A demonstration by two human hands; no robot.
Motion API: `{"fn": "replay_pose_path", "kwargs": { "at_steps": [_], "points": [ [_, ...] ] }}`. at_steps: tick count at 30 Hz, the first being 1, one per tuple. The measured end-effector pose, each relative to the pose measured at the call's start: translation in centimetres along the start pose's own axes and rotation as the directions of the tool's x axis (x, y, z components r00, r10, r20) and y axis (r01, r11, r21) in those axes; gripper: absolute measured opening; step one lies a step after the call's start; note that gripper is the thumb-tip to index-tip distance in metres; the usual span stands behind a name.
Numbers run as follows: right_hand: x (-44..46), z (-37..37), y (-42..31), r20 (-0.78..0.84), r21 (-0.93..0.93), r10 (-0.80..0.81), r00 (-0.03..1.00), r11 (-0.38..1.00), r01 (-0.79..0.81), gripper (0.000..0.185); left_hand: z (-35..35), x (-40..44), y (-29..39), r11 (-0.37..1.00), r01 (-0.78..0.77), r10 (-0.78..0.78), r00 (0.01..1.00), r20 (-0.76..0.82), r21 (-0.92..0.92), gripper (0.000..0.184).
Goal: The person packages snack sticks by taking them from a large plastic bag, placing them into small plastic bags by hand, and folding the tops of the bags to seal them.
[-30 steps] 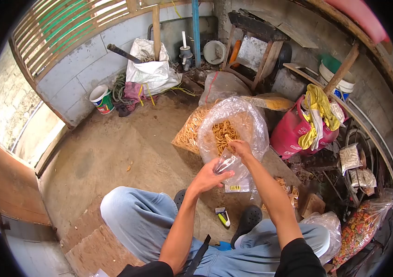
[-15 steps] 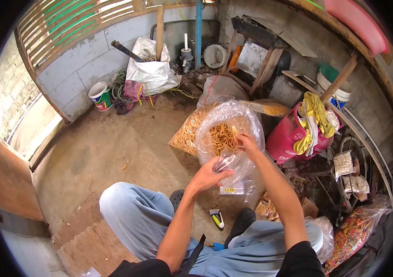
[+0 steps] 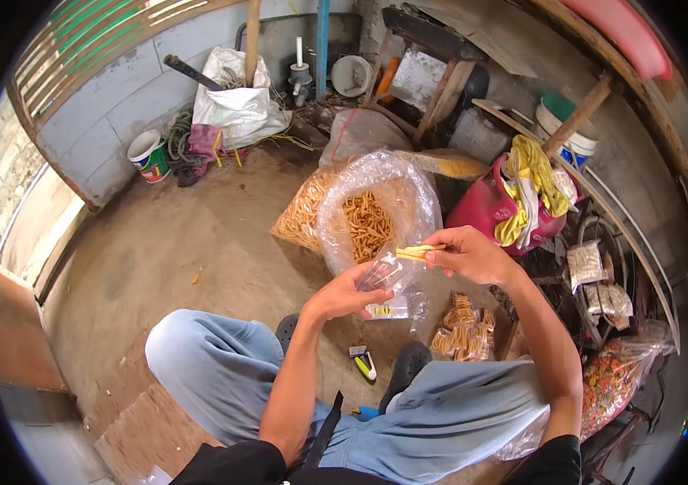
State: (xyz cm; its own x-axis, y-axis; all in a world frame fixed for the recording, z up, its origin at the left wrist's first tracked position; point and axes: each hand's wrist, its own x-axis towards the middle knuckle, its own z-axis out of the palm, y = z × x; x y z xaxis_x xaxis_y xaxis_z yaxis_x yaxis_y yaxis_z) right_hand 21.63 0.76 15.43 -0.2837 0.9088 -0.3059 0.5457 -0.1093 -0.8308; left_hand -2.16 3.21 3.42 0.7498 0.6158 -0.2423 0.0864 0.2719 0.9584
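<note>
My left hand (image 3: 337,296) is closed on a small clear plastic bag (image 3: 382,275), its mouth turned toward my right hand. My right hand (image 3: 473,255) pinches a few yellowish snack sticks (image 3: 413,253) at the opening of that bag; whether their tips are inside I cannot tell. Just beyond both hands stands a large clear plastic bag (image 3: 329,217), its top rolled open, holding many brown snack sticks (image 3: 367,226). Under my hands lies a white packet with a yellow mark (image 3: 390,308), partly covered by clear plastic.
Several filled snack packs (image 3: 465,333) lie right of my shoe. A small green-and-white tool, perhaps a stapler (image 3: 363,363), rests between my feet. Another full snack bag (image 3: 299,212), a pink tub with cloths (image 3: 485,202) and a bag of colourful pieces (image 3: 615,373) stand around.
My right hand has come out of the large bag toward me, carrying snack sticks to the small bag in my left hand. The view has shifted, revealing more filled packs.
</note>
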Motion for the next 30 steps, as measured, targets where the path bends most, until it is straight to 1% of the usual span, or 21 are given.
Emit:
{"fn": "replay_pose_path", "kwargs": {
  "at_steps": [1, 2, 4, 5, 7, 8, 10, 11, 13, 15, 17, 21, 23, 25, 26, 28, 30],
  "points": [
    [-0.4, 0.2, 0.1, -0.012, -0.048, -0.001, 1.000, 0.999, 0.001, 0.024, 0.1, -0.2, 0.0, 1.000, 0.010, -0.010, 1.000, 0.024, 0.007, 0.054],
    [-0.6, 0.4, 0.1, -0.017, -0.039, 0.004, 1.000, 0.999, -0.005, 0.024, 0.2, -0.4, 0.1, 1.000, 0.018, -0.018, 0.999, 0.032, 0.010, 0.054],
    [-1.1, 0.5, 0.2, -0.026, -0.121, 0.025, 0.999, 0.992, -0.028, 0.023, 0.4, -0.5, 0.2, 1.000, 0.018, -0.018, 0.993, 0.116, 0.007, 0.051],
    [-1.3, 0.5, 0.3, -0.031, -0.114, 0.027, 0.999, 0.993, -0.031, 0.023, 0.5, -0.4, 0.3, 1.000, 0.022, -0.023, 0.992, 0.121, 0.011, 0.051],
    [-1.6, 0.7, 0.5, 0.022, -0.194, 0.013, 1.000, 0.981, -0.009, 0.023, 0.6, -0.5, 0.3, 1.000, 0.014, -0.018, 0.988, 0.155, 0.025, 0.048],
    [-1.8, 0.8, 0.5, 0.022, -0.187, 0.015, 1.000, 0.982, -0.011, 0.023, 0.6, -0.6, 0.4, 0.999, 0.021, -0.026, 0.987, 0.157, 0.027, 0.048],
    [-2.2, 0.9, 0.2, 0.051, -0.277, -0.076, 0.996, 0.957, 0.087, 0.022, 0.8, -0.8, 0.7, 0.998, 0.034, -0.045, 0.980, 0.196, 0.061, 0.048],
    [-2.4, 0.9, 0.2, 0.048, -0.268, -0.073, 0.996, 0.960, 0.083, 0.022, 0.8, -0.8, 0.7, 0.997, 0.043, -0.055, 0.978, 0.201, 0.065, 0.048],
    [-2.6, 1.1, 0.1, 0.038, -0.328, -0.116, 0.992, 0.937, 0.123, 0.021, 1.0, -0.8, 0.6, 0.998, 0.037, -0.047, 0.974, 0.222, 0.053, 0.047],
    [-2.8, 1.2, -0.2, 0.025, -0.325, -0.091, 0.996, 0.941, 0.094, 0.021, 1.3, -0.9, 0.8, 0.998, 0.053, -0.062, 0.971, 0.230, 0.045, 0.048],
    [-2.6, 1.4, 0.4, 0.038, -0.416, -0.216, 0.976, 0.884, 0.212, 0.021, 1.5, -0.9, 1.0, 0.997, 0.066, -0.073, 0.970, 0.231, 0.039, 0.050],
    [-2.8, 1.9, -0.2, 0.032, -0.410, -0.205, 0.978, 0.890, 0.200, 0.021, 2.0, -0.7, 0.7, 0.996, 0.071, -0.080, 0.970, 0.229, 0.046, 0.047],
    [-2.8, 2.0, -0.2, 0.003, -0.417, -0.201, 0.980, 0.890, 0.184, 0.021, 2.1, -0.7, 0.7, 0.997, 0.067, -0.075, 0.969, 0.235, 0.041, 0.046],
    [-2.8, 2.0, -0.1, 0.003, -0.405, -0.198, 0.980, 0.896, 0.182, 0.021, 2.1, -0.7, 0.8, 0.996, 0.087, -0.077, 0.959, 0.274, -0.026, 0.043],
    [-2.7, 2.0, 0.0, 0.004, -0.393, -0.194, 0.981, 0.902, 0.180, 0.022, 2.0, -0.7, 0.8, 0.996, 0.088, -0.078, 0.959, 0.274, -0.025, 0.043],
    [-2.8, 2.0, -0.3, -0.009, -0.382, -0.186, 0.983, 0.909, 0.168, 0.022, 1.9, -0.6, 0.7, 0.998, 0.048, -0.033, 0.957, 0.290, -0.045, 0.042],
    [-2.8, 2.0, -0.3, -0.021, -0.370, -0.176, 0.984, 0.916, 0.156, 0.022, 1.8, -0.7, 0.9, 0.997, 0.058, -0.038, 0.955, 0.294, -0.057, 0.043]
  ]
}}
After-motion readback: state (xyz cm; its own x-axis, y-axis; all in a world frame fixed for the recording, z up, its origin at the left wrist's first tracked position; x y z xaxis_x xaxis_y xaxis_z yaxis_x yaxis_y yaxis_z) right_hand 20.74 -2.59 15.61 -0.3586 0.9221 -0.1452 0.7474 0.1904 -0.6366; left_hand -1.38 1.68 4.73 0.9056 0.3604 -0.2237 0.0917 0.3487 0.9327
